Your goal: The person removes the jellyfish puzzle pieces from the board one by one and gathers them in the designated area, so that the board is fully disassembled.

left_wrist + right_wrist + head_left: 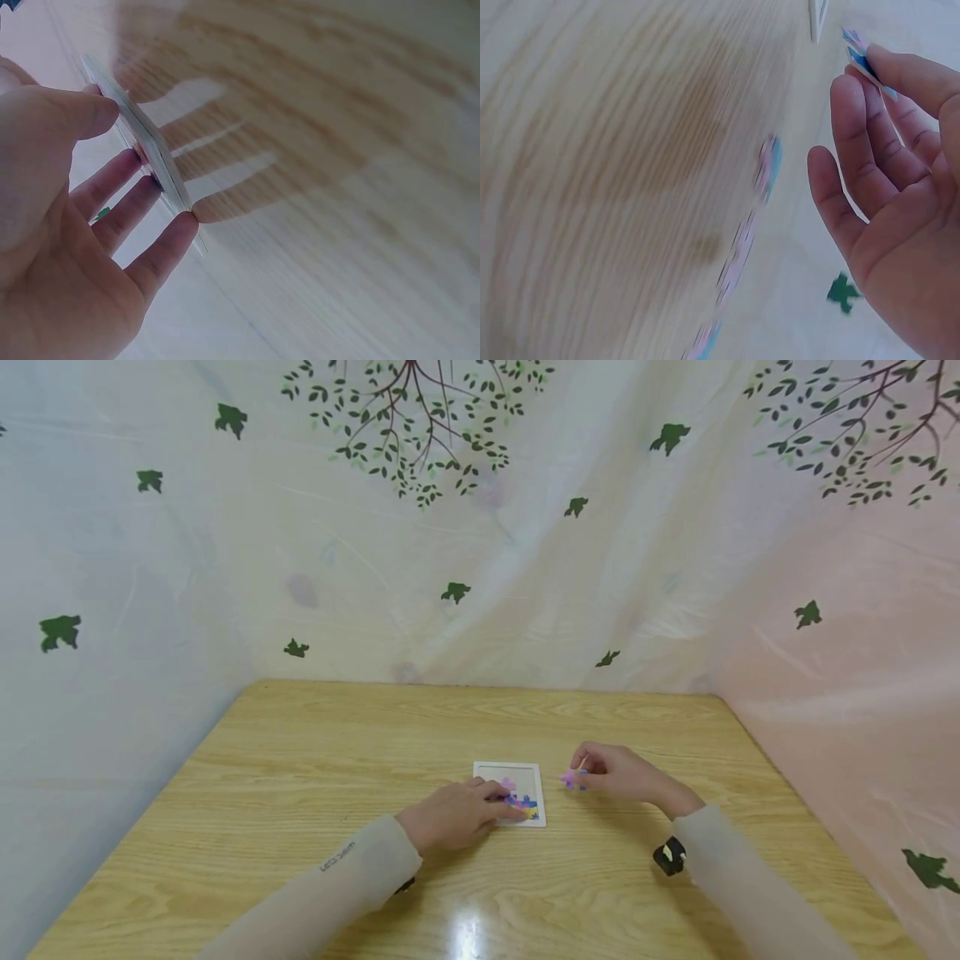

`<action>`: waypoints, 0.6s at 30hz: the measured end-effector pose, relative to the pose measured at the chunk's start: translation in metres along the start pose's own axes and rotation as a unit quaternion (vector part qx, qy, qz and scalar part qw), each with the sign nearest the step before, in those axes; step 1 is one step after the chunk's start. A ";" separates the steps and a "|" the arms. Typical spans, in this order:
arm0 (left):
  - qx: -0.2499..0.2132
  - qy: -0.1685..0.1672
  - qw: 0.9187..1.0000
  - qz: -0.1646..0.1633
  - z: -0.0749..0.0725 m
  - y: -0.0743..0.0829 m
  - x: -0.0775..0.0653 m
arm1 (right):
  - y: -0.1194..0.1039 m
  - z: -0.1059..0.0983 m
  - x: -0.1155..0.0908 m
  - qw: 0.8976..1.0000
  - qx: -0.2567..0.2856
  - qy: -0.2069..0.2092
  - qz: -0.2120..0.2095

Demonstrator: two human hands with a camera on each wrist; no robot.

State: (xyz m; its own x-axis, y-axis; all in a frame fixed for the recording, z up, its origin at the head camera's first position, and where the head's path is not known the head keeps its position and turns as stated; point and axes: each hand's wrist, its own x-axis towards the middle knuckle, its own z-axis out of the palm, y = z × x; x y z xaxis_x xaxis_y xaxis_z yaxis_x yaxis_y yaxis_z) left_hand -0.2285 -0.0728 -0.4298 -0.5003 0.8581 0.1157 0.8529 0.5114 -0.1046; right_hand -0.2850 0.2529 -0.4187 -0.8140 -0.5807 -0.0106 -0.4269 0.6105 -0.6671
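A white puzzle frame (542, 793) lies on the table, with pink, blue and yellow jigsaw pieces (531, 804) in its lower right part. My left hand (459, 814) reaches over its left side, fingers resting on the frame and pieces and covering some of them. Seen edge-on in the left wrist view, the frame (154, 146) has the thumb and fingertips of that hand along it. To the right of the frame, my right hand (618, 772) pinches a pink and blue jigsaw piece (573, 779) between thumb and fingers, held above the tabletop.
Several loose pink and blue puzzle pieces (737, 259) lie in a row on the table near my right hand. The wooden table (337, 735) ends at a pale curtain (360, 552) printed with leaves, which closes in the back and both sides.
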 end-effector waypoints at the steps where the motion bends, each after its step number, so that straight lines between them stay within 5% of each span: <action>1: 0.003 -0.001 1.000 -0.001 0.000 0.000 0.000 | 0.004 -0.003 -0.005 1.000 0.004 0.001 0.005; 18: 0.003 -0.018 1.000 -0.011 0.001 0.000 -0.001 | 0.062 -0.052 -0.085 0.998 0.031 0.012 0.057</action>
State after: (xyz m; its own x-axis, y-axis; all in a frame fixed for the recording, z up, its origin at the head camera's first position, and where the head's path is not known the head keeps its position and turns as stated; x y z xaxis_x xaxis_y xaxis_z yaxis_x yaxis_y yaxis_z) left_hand -0.2283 -0.0734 -0.4312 -0.5246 0.8474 0.0824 0.8405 0.5309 -0.1087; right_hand -0.2625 0.3683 -0.4198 -0.8655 -0.4956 -0.0722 -0.3056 0.6368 -0.7079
